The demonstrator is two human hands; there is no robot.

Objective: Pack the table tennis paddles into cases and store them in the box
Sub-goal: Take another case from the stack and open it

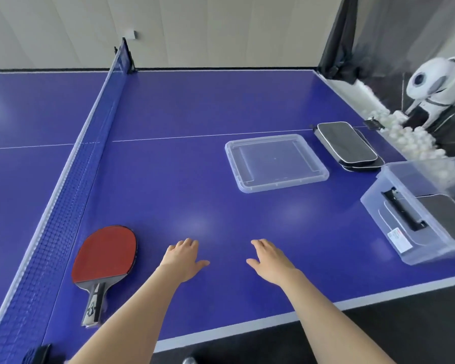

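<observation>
On the near half of the blue table [195, 114], beside the net [90, 143], a red-faced paddle [105, 256] lay flat with its handle pointing back toward the person. The left hand [184, 258] was just to the right of its blade, palm down, fingers loosely spread and holding nothing; a strip of bare table separated the nearest fingers from the paddle's rim. The right hand [269, 258] sat a little further right, also palm down with relaxed, slightly parted fingers and nothing in them (whether either palm actually touched the surface could not be told).

Well beyond the hands, a clear plastic lid [276, 162] lay flat on the table. Just past its far right corner was a stack of dark zipped cases [348, 144] with pale piping. At the right edge stood the clear box [376, 214], open on top, with at least one dark case [441, 216] inside it. Behind the table's end, white balls [410, 137] were heaped below a white ball machine [436, 85].
</observation>
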